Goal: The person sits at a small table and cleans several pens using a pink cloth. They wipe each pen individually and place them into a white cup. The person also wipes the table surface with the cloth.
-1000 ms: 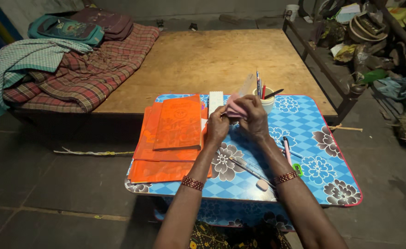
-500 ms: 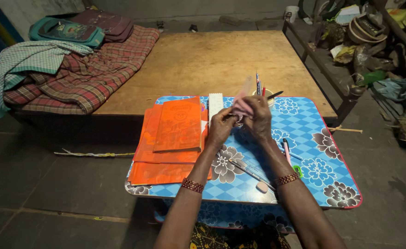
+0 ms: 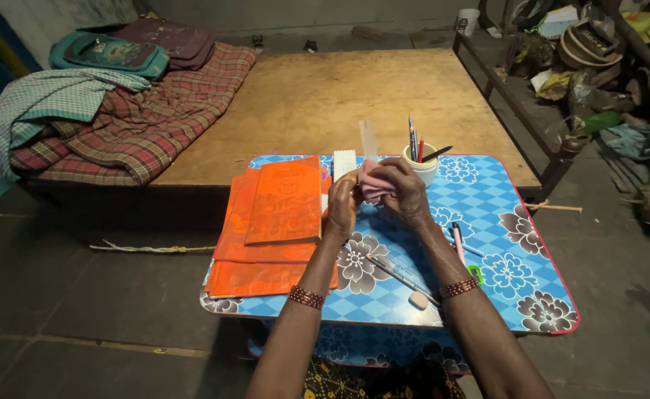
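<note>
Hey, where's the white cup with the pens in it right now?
In the head view, the white cup stands at the blue table's far edge, just right of the right hand.

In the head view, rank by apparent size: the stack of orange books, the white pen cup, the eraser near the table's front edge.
1. stack of orange books
2. white pen cup
3. eraser, though it lies nearer the camera
</note>
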